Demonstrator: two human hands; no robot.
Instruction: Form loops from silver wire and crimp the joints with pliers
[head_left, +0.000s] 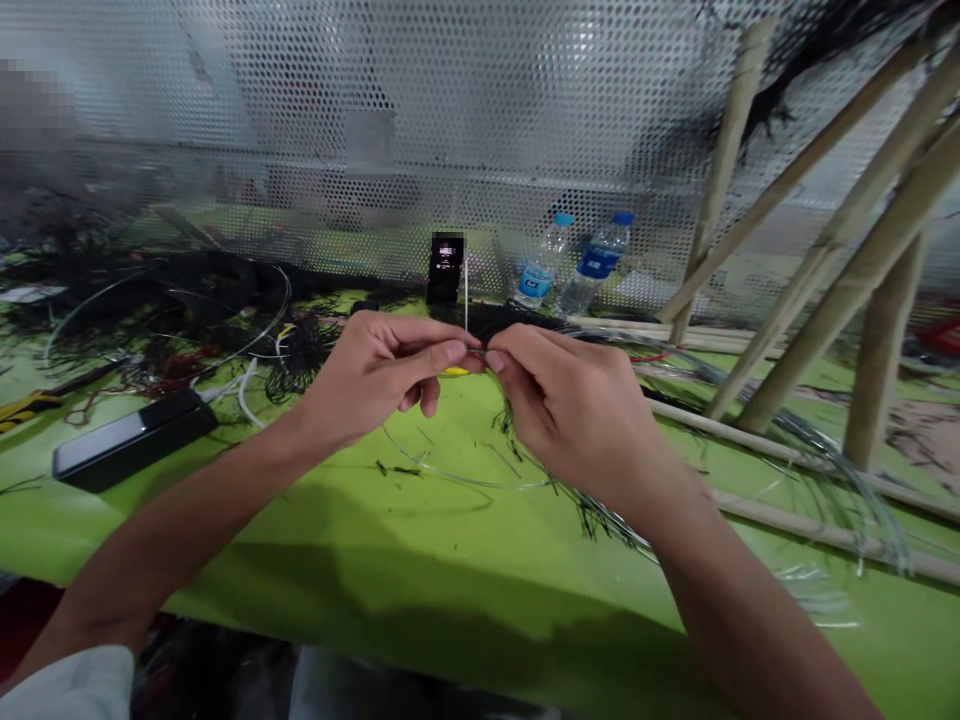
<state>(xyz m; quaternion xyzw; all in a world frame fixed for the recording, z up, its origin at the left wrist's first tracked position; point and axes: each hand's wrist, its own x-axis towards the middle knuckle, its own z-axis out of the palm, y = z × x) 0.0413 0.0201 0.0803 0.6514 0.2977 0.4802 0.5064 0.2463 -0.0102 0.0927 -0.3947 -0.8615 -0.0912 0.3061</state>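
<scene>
Above the green table (465,540), my left hand (394,365) and my right hand (577,400) meet almost fingertip to fingertip. Both pinch a thin dark strand (478,350); its exact kind is too small to tell. My left thumb presses on it from above, with the other fingers curled below. My right thumb and forefinger close on its other end. A small yellow thing (454,371) shows just beneath my left fingertips. Behind the fingers rises a thin white upright rod or cord (466,290).
A phone (445,268) leans against the perforated metal panel (300,110). Two water bottles (541,262) (600,262) stand nearby. Bamboo poles (795,290) lean at right, over clear strands (817,450). At left lie a black box (135,438) and dark fibre tangles (300,355).
</scene>
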